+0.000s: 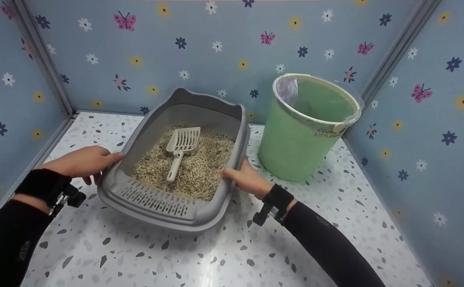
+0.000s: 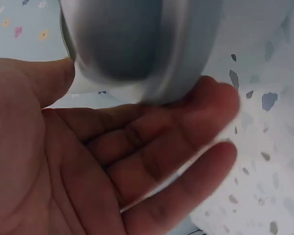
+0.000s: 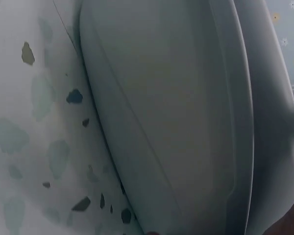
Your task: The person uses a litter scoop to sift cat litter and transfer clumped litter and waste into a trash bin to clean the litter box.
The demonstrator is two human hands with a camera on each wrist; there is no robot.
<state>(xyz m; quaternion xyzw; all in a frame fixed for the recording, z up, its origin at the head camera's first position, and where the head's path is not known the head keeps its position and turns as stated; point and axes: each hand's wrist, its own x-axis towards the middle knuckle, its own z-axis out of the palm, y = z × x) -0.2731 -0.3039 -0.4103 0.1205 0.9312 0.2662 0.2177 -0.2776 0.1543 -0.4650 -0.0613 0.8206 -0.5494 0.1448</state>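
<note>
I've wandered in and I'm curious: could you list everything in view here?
Grey plastic litter box: one, grey, on the floor
Loose granular litter: one bed, tan, inside the box
Slotted scoop: one, cream, lying on the litter
Round bin: one, green, right of the box
Thin translucent plastic liner: one, purplish-clear, inside the bin
Speckled floor: one, white with grey flecks, underneath
Floral wall panels: three, blue, around
Corner posts: two, grey, between panels
Black sleeves: two, on the arms
Black wrist straps: two, one per wrist
Left hand: one, on the box's left rim
Right hand: one, gripping its right rim

Black sleeves (image 1: 323,239), black wristbands (image 1: 278,197) with small dark mounts (image 1: 260,218)
</note>
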